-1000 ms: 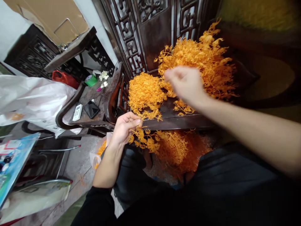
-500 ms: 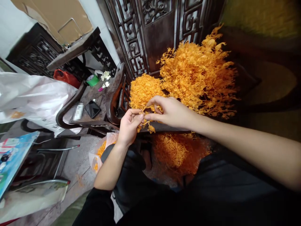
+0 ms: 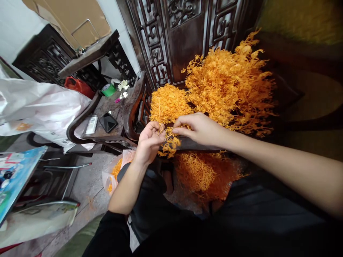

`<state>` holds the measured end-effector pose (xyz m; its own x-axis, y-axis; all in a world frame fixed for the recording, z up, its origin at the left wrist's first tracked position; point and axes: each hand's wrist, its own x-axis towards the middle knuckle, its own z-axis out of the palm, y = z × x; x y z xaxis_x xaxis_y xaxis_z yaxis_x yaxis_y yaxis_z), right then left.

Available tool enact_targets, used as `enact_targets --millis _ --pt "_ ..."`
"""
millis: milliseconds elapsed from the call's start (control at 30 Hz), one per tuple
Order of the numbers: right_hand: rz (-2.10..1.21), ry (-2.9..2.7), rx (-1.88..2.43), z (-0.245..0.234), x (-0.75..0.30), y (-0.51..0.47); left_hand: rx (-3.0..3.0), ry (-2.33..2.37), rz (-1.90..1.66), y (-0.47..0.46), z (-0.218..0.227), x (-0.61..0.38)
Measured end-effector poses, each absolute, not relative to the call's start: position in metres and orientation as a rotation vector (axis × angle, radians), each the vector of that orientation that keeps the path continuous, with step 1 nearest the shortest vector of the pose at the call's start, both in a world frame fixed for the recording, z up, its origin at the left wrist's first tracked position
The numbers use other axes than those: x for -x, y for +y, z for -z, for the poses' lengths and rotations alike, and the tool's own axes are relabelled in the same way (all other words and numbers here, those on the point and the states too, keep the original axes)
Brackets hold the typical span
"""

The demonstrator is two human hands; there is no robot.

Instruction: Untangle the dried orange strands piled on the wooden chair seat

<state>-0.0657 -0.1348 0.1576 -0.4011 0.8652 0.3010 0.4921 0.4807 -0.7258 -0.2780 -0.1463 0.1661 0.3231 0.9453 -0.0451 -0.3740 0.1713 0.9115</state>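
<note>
In the middle of the head view, my left hand (image 3: pixel 150 141) is closed on an orange plastic flower stem (image 3: pixel 159 110), whose thin shaft points up past the fingers. Small branching tips (image 3: pixel 171 145) hang beside that hand, below the gap between both hands. My right hand (image 3: pixel 194 126) is just to the right, thumb and forefinger pinched together near the orange strands. What lies in that pinch is too small to make out. Behind the hands, a low heap of orange pieces (image 3: pixel 168 101) adjoins a tall pile of branching orange stems (image 3: pixel 227 85) on the dark wooden seat.
Below the seat, more orange stems (image 3: pixel 198 171) lie between my legs. A pink plastic bag (image 3: pixel 128 155) with orange pieces stands on the floor. On the wooden side table (image 3: pixel 118 107) are a black phone (image 3: pixel 108 122), a green tape roll (image 3: pixel 108 90) and small white flowers (image 3: pixel 123 85).
My hands have moved slightly apart from where their fingertips met. The stem in my left hand now stands upright, and more orange tips hang below. The whole view has shifted a little.
</note>
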Motion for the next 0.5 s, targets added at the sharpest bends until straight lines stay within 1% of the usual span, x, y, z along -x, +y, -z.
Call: enact_targets --millis 67,200,267,400,433,500 --pt "-0.648 -1.947 1.194 -0.159 0.058 -0.129 -0.928 0.75 -1.066 -0.148 -0.171 0.278" --pt "-0.399 -1.607 1.381 -0.162 0.031 -0.114 -0.937 0.802 -1.121 -0.149 -0.176 0.282" --pt "-0.491 -1.515 1.373 -0.162 0.019 -0.111 -0.928 0.797 -1.118 -0.148 -0.176 0.283" --pt "-0.96 -1.473 1.253 -0.161 0.016 -0.116 -0.884 0.752 -1.068 -0.145 -0.177 0.284" --pt "-1.007 -1.507 1.23 -0.161 0.018 -0.119 -0.878 0.744 -1.061 -0.146 -0.178 0.284" --pt "-0.976 -1.621 1.177 -0.165 0.026 -0.125 -0.876 0.736 -1.042 -0.147 -0.18 0.282"
